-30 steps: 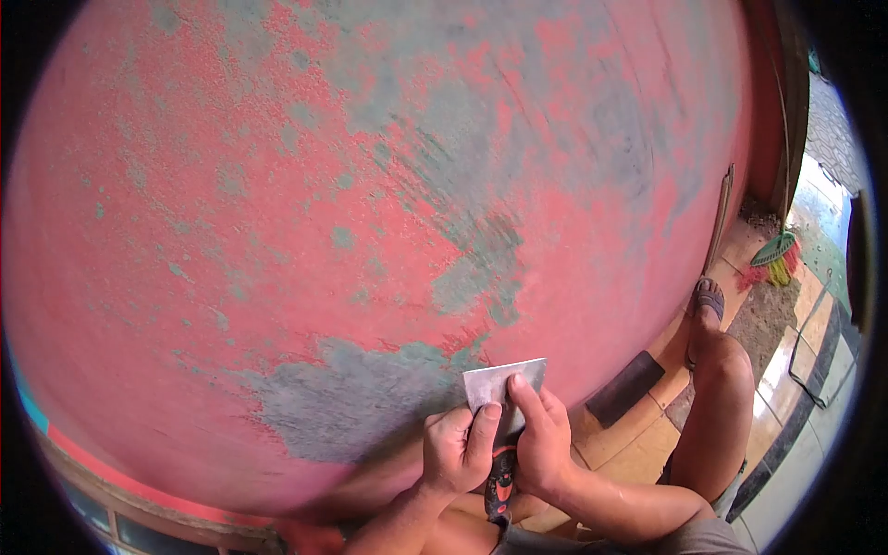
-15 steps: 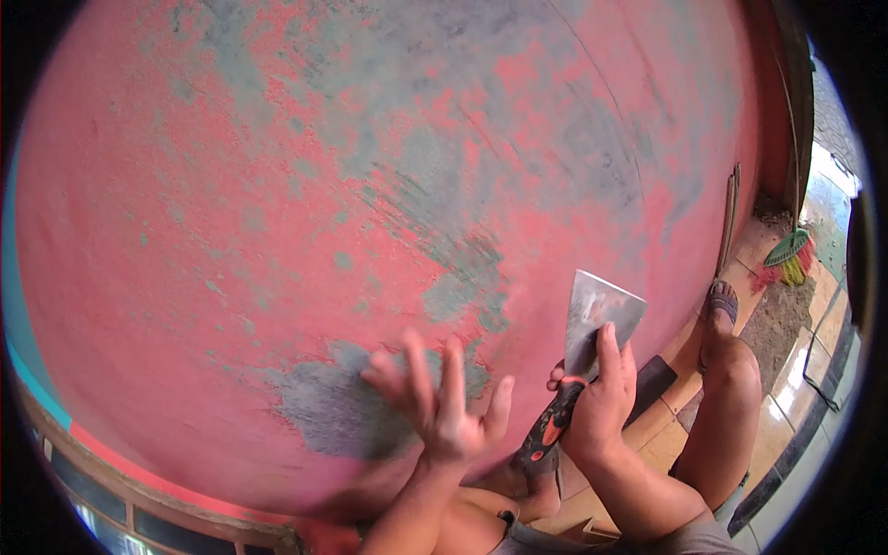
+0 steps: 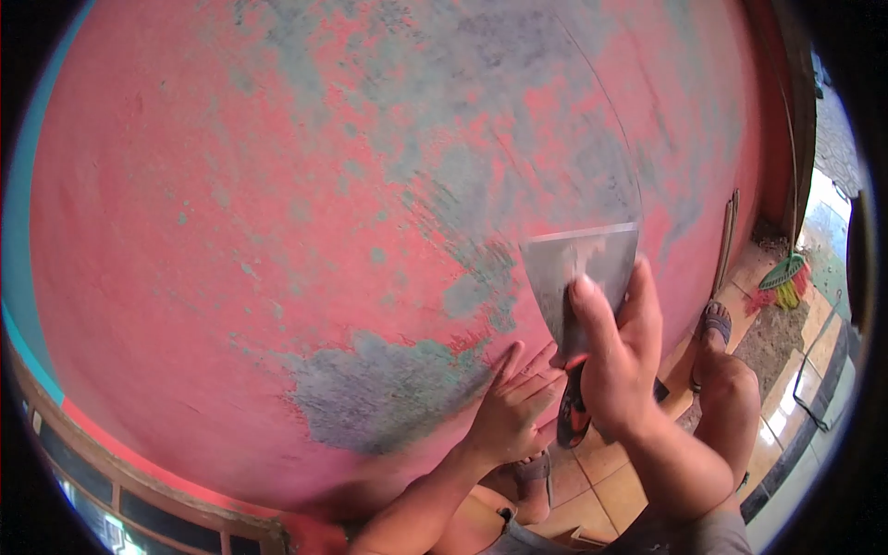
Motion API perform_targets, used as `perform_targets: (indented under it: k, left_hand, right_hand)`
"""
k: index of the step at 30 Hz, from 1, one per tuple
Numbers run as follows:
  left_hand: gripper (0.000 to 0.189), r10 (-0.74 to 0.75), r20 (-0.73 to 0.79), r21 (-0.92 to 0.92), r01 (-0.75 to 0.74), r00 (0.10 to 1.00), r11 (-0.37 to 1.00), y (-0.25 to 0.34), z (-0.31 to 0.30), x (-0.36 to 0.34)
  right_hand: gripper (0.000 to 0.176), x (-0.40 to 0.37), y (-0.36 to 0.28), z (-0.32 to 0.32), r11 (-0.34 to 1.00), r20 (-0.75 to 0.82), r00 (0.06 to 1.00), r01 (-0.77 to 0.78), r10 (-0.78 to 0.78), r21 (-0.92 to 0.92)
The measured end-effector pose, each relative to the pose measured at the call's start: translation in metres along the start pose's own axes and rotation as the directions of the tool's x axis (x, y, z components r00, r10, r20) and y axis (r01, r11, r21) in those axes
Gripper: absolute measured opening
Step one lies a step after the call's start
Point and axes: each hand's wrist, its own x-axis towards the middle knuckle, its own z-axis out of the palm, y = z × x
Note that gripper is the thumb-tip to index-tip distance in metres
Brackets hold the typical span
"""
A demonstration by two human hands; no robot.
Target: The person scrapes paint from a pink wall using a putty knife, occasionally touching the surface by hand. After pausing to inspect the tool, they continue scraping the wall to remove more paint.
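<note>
A wide metal scraper [image 3: 592, 261] with a black and orange handle is in my right hand [image 3: 622, 370]; the thumb lies on the blade and the blade points up, in front of the wall. My left hand [image 3: 513, 407] is just left of the handle, its fingers spread and nothing in them. Red paint covers the wall [image 3: 185, 305], worn through to grey and green in places. A large bare grey patch [image 3: 370, 393] lies left of my left hand.
At the right, a green and red broom [image 3: 784, 272] rests on the tiled floor [image 3: 620, 495] near loose debris [image 3: 772, 328]. Thin strips [image 3: 727, 242] lean on the wall. My sandaled feet are below. A wooden window frame [image 3: 176, 516] runs along the lower left.
My right hand has raised the scraper and turned its blade more squarely upright. My left hand has moved right and down, closer to the handle. The view has shifted slightly.
</note>
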Motion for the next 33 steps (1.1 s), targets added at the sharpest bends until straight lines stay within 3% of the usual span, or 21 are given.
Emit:
perform_targets:
  k: [2, 4, 5, 8, 11, 14, 15, 18, 19, 22, 25, 28, 31, 33]
  left_hand:
    - [0.042, -0.058, -0.054, -0.195, 0.047, 0.997, 0.980, 0.009, -0.010, 0.003]
    - [0.039, -0.182, 0.007, -0.398, 0.170, 0.983, 0.902, 0.011, -0.015, 0.000]
    - [0.040, -0.126, -0.067, -0.387, 0.091, 0.990, 0.918, 0.007, -0.015, -0.001]
    - [0.040, -0.263, -0.057, -0.725, 0.142, 0.963, 0.674, 0.009, -0.021, 0.005]
    - [0.043, -0.334, -0.065, -0.873, 0.108, 0.940, 0.476, 0.009, -0.016, 0.012]
    - [0.050, -0.323, -0.063, -0.875, 0.104, 0.944, 0.474, -0.001, -0.002, 0.016]
    - [0.054, -0.342, -0.001, -0.823, 0.194, 0.940, 0.534, -0.001, -0.004, 0.018]
    - [0.055, -0.366, 0.099, -0.836, 0.277, 0.925, 0.475, -0.012, 0.008, 0.014]
    - [0.052, -0.356, 0.085, -0.832, 0.263, 0.931, 0.488, -0.014, 0.011, 0.015]
    - [0.050, -0.463, 0.037, -0.894, 0.236, 0.886, 0.381, -0.008, 0.017, 0.020]
    - [0.043, -0.543, 0.097, -0.950, 0.241, 0.834, 0.200, -0.009, 0.023, 0.018]
    - [0.040, -0.594, 0.065, -0.953, 0.226, 0.801, 0.200, -0.004, 0.021, 0.022]
    - [0.047, -0.618, 0.236, -0.929, 0.361, 0.750, 0.083, -0.005, 0.020, 0.015]
    - [0.044, -0.657, 0.214, -0.957, 0.289, 0.723, 0.006, -0.001, 0.024, 0.019]
  right_hand:
    - [0.023, 0.018, -0.039, 0.006, 0.987, 0.069, 0.987, -0.151, 0.148, 0.048]
    - [0.025, 0.037, -0.041, 0.007, 0.988, 0.194, 0.970, -0.138, 0.148, -0.064]
    - [0.027, 0.042, -0.039, 0.006, 0.985, 0.254, 0.955, -0.128, 0.154, -0.118]
    - [0.030, 0.047, -0.018, -0.007, 0.925, 0.368, 0.913, -0.026, 0.176, -0.379]
    - [0.027, 0.032, 0.006, -0.019, 0.924, 0.387, 0.897, -0.059, 0.215, -0.377]
    - [0.023, 0.015, 0.030, -0.030, 0.921, 0.356, 0.877, -0.204, 0.323, -0.332]
    - [0.021, 0.010, 0.037, -0.033, 0.917, 0.337, 0.872, -0.253, 0.355, -0.309]
    - [0.019, 0.005, 0.045, -0.040, 0.905, 0.307, 0.863, -0.324, 0.401, -0.275]
    - [0.019, 0.007, 0.034, -0.035, 0.882, 0.291, 0.835, -0.418, 0.467, -0.217]
    - [0.021, 0.007, 0.042, -0.032, 0.870, 0.294, 0.821, -0.437, 0.490, -0.230]
    - [0.023, 0.004, 0.046, -0.029, 0.853, 0.321, 0.791, -0.476, 0.521, -0.212]
    - [0.024, 0.004, 0.038, -0.025, 0.777, 0.332, 0.702, -0.561, 0.629, -0.287]
    - [0.025, -0.009, 0.049, -0.021, 0.807, 0.280, 0.758, -0.532, 0.589, -0.258]
    - [0.025, -0.009, 0.047, -0.019, 0.798, 0.275, 0.750, -0.550, 0.602, -0.247]
